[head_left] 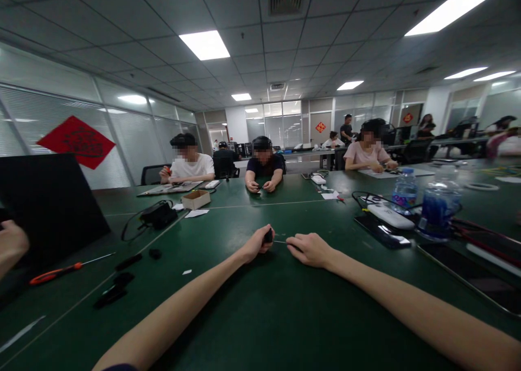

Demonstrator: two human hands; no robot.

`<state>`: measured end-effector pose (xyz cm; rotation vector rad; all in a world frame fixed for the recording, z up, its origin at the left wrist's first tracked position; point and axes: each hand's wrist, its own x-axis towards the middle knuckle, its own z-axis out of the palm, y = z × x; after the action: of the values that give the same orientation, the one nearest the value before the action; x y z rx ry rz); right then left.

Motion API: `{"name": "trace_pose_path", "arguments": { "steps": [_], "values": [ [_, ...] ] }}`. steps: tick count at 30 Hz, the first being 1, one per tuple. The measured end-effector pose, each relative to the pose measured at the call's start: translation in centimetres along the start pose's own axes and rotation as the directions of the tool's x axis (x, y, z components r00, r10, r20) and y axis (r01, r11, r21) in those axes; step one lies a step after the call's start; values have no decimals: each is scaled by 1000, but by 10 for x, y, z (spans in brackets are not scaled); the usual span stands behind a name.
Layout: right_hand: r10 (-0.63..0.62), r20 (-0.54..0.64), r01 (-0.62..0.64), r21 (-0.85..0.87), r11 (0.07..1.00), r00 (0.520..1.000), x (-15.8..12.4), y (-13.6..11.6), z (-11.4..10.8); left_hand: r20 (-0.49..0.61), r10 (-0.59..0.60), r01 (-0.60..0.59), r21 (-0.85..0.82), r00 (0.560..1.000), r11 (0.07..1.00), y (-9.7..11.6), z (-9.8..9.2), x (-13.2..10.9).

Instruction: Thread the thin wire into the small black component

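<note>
The table (252,316) looks smooth, matt green. On it, the screwdriver (69,269) has an orange plastic handle and metal shaft. The held black piece (268,235) looks matt.

I saw even light from ceiling panels (204,44), glare at top right, and wide-angle bending with blur at edges.

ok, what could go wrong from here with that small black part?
The thin pale pin pinched between left hand and right hand could bend or slip from the small black part. The clear plastic water bottle stands beside a black phone; an elbow knock might spill it.
</note>
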<state>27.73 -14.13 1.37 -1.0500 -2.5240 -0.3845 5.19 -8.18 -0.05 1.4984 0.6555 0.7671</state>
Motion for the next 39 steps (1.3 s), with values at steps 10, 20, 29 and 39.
{"name": "trace_pose_path", "arguments": {
  "steps": [10,20,29,39],
  "values": [
    [-17,-11,17,8,1000,1000,-1,2,1,-121,124,-78,335,985,939,1,8,-5],
    [-62,-9,61,-100,993,998,-1,-2,0,-161,345,-97,776,925,623,5,17,-9],
    [-5,-1,5,-96,995,1000,-1,-5,-1,-249,417,-19,840,874,542,3,16,-7],
    [56,-14,-56,47,997,998,1,-2,3,-290,414,-43,774,863,632,3,13,-5]
  ]
}}
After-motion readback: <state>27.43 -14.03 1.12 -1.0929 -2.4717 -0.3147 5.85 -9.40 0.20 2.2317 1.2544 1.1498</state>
